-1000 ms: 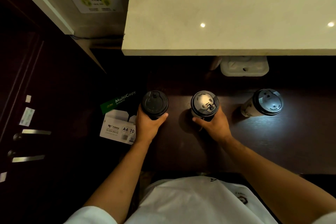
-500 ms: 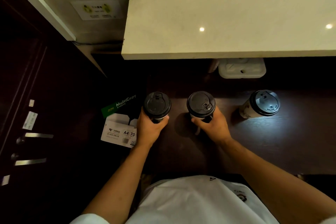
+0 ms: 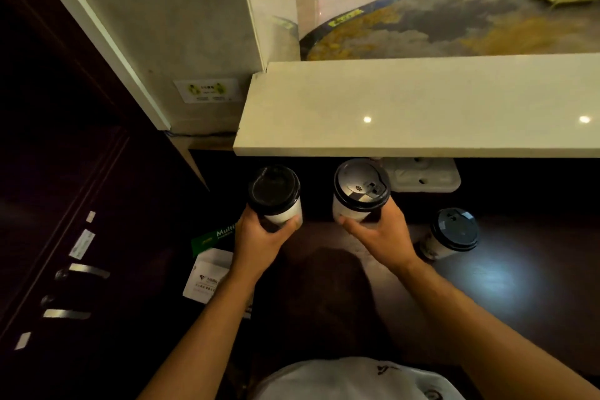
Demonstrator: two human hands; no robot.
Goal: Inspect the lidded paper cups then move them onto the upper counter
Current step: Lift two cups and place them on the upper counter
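My left hand (image 3: 259, 240) grips a white paper cup with a black lid (image 3: 275, 194), held up off the dark lower desk (image 3: 506, 289). My right hand (image 3: 380, 237) grips a second lidded cup (image 3: 360, 188), raised close under the front edge of the pale upper counter (image 3: 422, 107). Both cups stand nearly upright in the air, lids toward me. A third lidded cup (image 3: 453, 234) stands on the lower desk to the right, apart from both hands.
A white moulded tray (image 3: 425, 177) sits under the counter's overhang behind the right cup. A paper ream box (image 3: 211, 263) lies left of the desk below my left forearm. A wall and dark cabinet with handles (image 3: 78, 273) close off the left side.
Both hands have lifted their cups off the lower desk and carried them up toward the upper counter's edge. The head view has tilted upward, showing the floor beyond the counter.
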